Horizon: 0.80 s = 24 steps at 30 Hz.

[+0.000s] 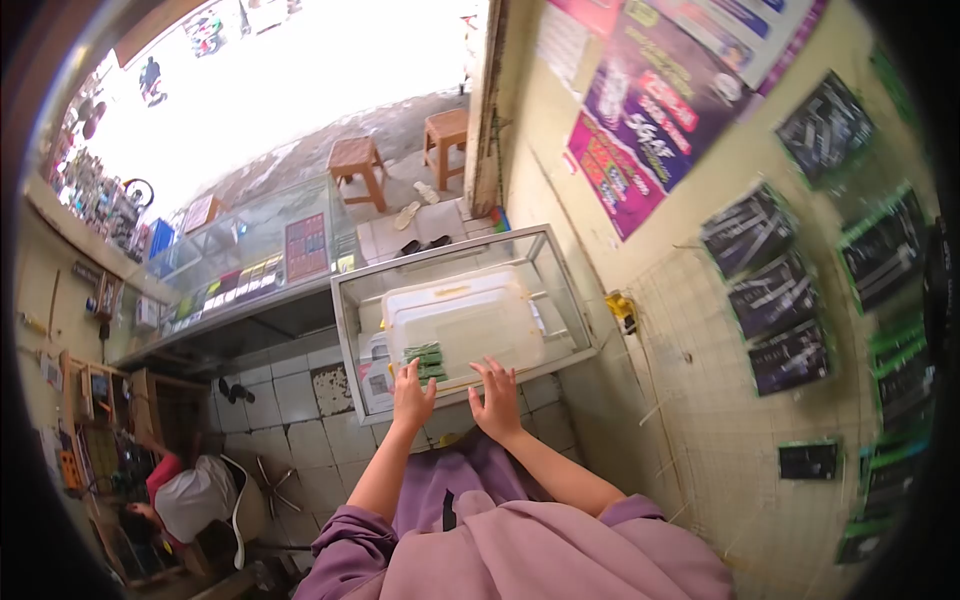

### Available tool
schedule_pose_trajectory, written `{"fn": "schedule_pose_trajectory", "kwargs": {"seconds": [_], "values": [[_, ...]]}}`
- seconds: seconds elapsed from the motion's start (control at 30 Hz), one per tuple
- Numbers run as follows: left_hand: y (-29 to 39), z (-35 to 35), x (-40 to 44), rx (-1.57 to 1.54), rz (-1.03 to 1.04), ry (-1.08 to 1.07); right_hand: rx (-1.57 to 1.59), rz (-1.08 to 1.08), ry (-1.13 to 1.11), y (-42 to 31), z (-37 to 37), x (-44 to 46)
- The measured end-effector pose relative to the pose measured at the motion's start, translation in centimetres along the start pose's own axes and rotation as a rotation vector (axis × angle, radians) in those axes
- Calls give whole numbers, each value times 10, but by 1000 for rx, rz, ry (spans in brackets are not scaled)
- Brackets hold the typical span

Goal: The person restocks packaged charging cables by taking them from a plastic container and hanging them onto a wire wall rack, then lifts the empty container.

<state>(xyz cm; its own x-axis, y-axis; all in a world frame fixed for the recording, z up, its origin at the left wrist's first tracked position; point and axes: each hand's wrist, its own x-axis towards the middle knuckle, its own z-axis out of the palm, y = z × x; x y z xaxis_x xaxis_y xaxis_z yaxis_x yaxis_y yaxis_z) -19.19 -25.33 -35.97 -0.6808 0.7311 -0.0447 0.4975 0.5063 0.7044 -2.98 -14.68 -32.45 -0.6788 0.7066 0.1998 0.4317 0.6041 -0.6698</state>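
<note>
My left hand is at the near edge of a small glass display case, fingers apart, its tips by a few small green packets. Whether it touches the packets I cannot tell. To its right, my right hand spreads its fingers over the same edge, holding nothing. Between and beyond both hands lies a shallow white plastic tray or lid on the case. The green packets rest at its near left corner.
A longer glass counter runs off to the left. Orange stools and sandals are beyond the case. Black-and-green packets hang on the right wall near a purple poster. A seated person is at lower left.
</note>
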Motion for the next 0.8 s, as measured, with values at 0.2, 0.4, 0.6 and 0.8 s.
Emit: {"fn": "schedule_pose_trajectory", "kwargs": {"seconds": [0.2,0.4,0.6,0.8], "values": [[-56,44,41,88,-79,-20,34,38,-263,37,93,51],[-57,75,68,188,-282,-55,-180,10,-407,68,150,79],[-60,88,92,181,-394,-40,-133,82,-367,83,175,98],[-47,81,110,262,-338,-78,-12,60,-300,108,192,128]]}}
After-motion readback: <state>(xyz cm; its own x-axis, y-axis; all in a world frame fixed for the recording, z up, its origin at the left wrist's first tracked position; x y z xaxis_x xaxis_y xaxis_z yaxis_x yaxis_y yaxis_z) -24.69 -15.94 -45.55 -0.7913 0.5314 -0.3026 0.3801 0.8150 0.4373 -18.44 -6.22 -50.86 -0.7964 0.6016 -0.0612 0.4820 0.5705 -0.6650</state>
